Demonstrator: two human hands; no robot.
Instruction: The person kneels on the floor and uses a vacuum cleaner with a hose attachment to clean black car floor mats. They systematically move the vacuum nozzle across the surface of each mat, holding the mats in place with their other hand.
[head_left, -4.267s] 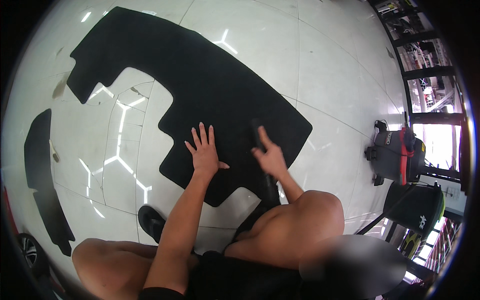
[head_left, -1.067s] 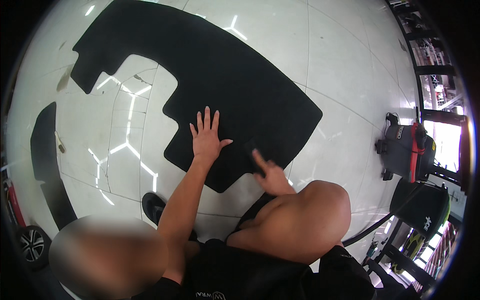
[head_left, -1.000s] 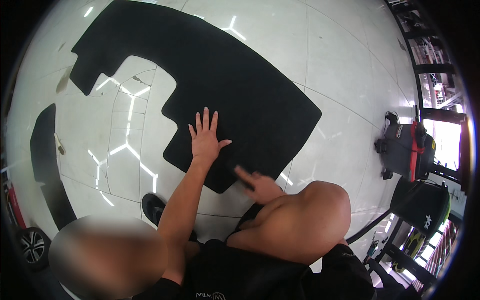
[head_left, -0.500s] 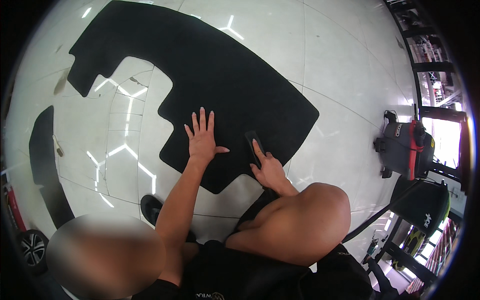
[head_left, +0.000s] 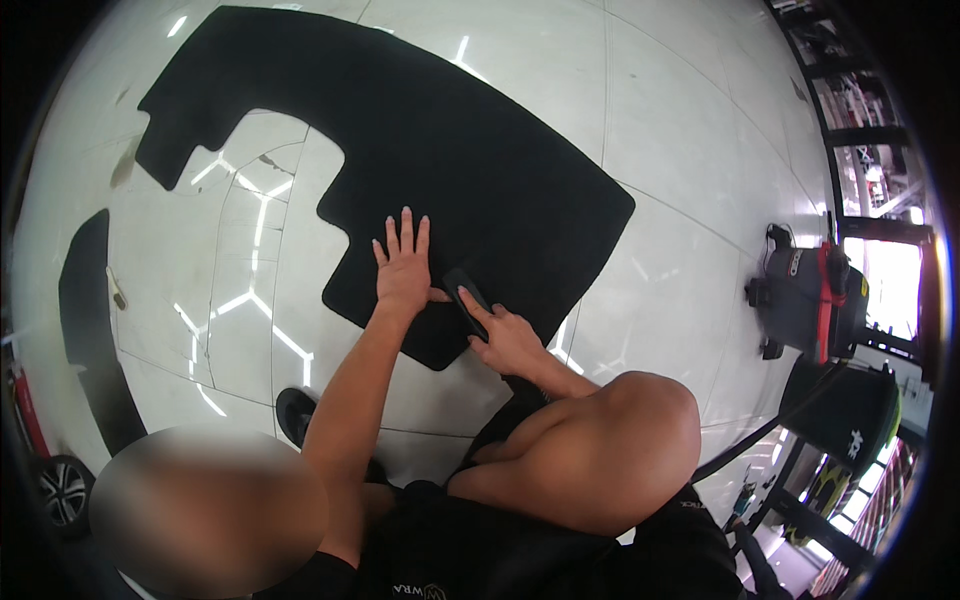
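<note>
A large black carpet mat (head_left: 440,130) with a curved far edge and notched near edge lies flat on the floor in front of me. My left hand (head_left: 404,275) rests palm down on its near part, fingers spread. In my right hand (head_left: 510,338) is a black vacuum nozzle (head_left: 467,300), my index finger stretched along its top. The nozzle lies against the mat close beside my left thumb. A dark ribbed hose shows partly below my right wrist; my arm and knee hide the rest.
A wet-dry vacuum (head_left: 815,290) with a red part stands at the right, near a dark bin (head_left: 840,410). A dark narrow mat (head_left: 88,300) and a small light-handled brush (head_left: 118,290) lie at the left. A car wheel (head_left: 65,497) shows at the lower left.
My right hand has moved left with the nozzle, nearer my left hand. The mat's near right part has shifted slightly away from me. My left hand has barely moved.
</note>
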